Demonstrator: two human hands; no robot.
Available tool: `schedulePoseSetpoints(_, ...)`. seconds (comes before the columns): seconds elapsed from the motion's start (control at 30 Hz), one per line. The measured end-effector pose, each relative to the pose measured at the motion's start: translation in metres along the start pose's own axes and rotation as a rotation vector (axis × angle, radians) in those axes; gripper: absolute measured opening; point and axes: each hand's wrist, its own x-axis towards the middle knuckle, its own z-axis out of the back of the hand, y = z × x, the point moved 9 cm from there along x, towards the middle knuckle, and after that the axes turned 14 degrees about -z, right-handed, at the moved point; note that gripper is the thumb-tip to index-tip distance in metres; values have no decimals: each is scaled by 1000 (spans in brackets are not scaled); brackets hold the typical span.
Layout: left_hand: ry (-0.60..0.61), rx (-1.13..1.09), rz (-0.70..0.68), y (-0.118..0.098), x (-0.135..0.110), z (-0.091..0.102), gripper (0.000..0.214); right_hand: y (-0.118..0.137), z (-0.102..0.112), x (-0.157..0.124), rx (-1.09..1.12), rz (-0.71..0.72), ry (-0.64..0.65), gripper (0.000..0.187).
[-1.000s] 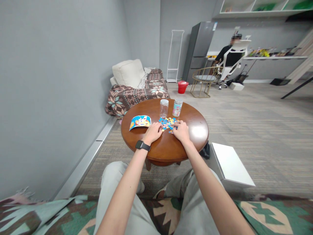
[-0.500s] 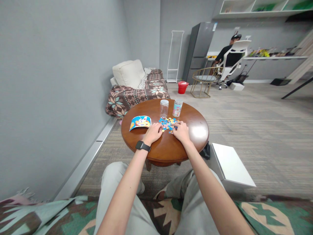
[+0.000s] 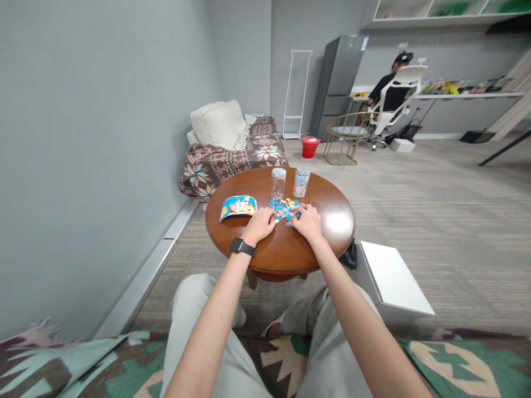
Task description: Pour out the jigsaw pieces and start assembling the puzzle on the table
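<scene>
Jigsaw puzzle pieces (image 3: 286,208), mostly blue and yellow, lie in a loose pile on the round wooden table (image 3: 282,257). At the pile's left edge rests my left hand (image 3: 260,223), a black watch on its wrist, its bent fingers touching the nearest pieces. My right hand (image 3: 307,222) lies at the right edge, index finger and thumb apart over some pieces. I see no piece lifted in either hand. A curled picture sheet (image 3: 239,206) sits left of my left hand. Behind the pile stand a clear lidded jar (image 3: 278,185) and a printed can (image 3: 301,183).
A white box (image 3: 394,276) is on the floor right of the table. Beyond the table are a sofa (image 3: 236,160) with a patterned cover, a red bucket (image 3: 310,147) and a gold wire chair (image 3: 346,132). A person (image 3: 384,85) sits in a white office chair farther back.
My hands stay almost in place, with only slight finger movement of the right hand at the pieces. The seated person in the back has shifted slightly to the right.
</scene>
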Motion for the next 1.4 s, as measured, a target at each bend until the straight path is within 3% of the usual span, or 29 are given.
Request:
schedulePoseSetpoints(0.53, -6, 0, -5, 0, 1, -1, 16, 1, -4, 3, 10, 69, -18, 20)
schedulePoseSetpoints(0.83, -16, -16, 0, -1, 0, 2, 16, -4, -3, 8, 52, 10, -28, 27)
schedulePoseSetpoints(1.17, -31, 100, 73, 0, -2, 10, 20, -8, 0, 8, 133, -10, -61, 19)
schedulePoseSetpoints(1.27, -21, 134, 79, 0, -2, 11, 23, -17, 12, 10, 283, -71, -135, 19)
schedulePoseSetpoints(1.4, 10, 144, 40, -3, -1, 10, 30, -40, 27, 9, 428, -271, -284, 23)
